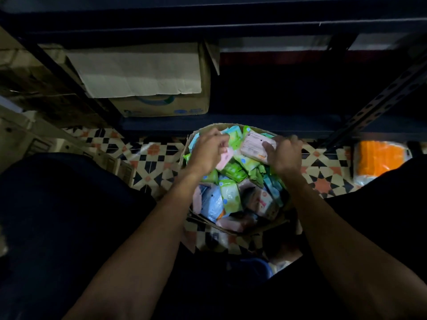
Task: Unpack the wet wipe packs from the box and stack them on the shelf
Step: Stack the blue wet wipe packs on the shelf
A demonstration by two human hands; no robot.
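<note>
We're looking down into the open brown cardboard box (pixel 186 148) on the patterned tile floor (pixel 157 153), heaped with green, blue and pink wet wipe packs (pixel 231 195). The left hand (pixel 208 151) curls its fingers round a small pink pack (pixel 224 159). The right hand (pixel 285 155) grips a larger pale pink pack (pixel 255 145), label side up, over the heap. Just beyond is the dark metal shelf (pixel 254 125).
</note>
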